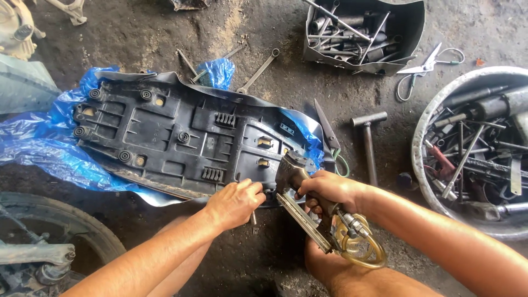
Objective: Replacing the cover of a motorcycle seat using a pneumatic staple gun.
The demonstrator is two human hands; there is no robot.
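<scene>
An upturned black plastic motorcycle seat base (165, 132) lies on the dirt floor, wrapped underneath in a blue plastic sheet (38, 143). My right hand (330, 190) grips a metal pneumatic staple gun (300, 190), its nose against the seat's near right edge. A coiled yellowish air hose (360, 247) hangs from the gun's handle. My left hand (236, 201) pinches the seat cover's edge (165, 190) at the near rim, just left of the gun's nose.
A metal tray of sockets and wrenches (363, 33) sits at the top right. Right of me is a round basin of tools (478, 154). A hammer (368, 137), scissors (423, 69) and loose spanners (258, 69) lie around. A tyre (60, 231) is at lower left.
</scene>
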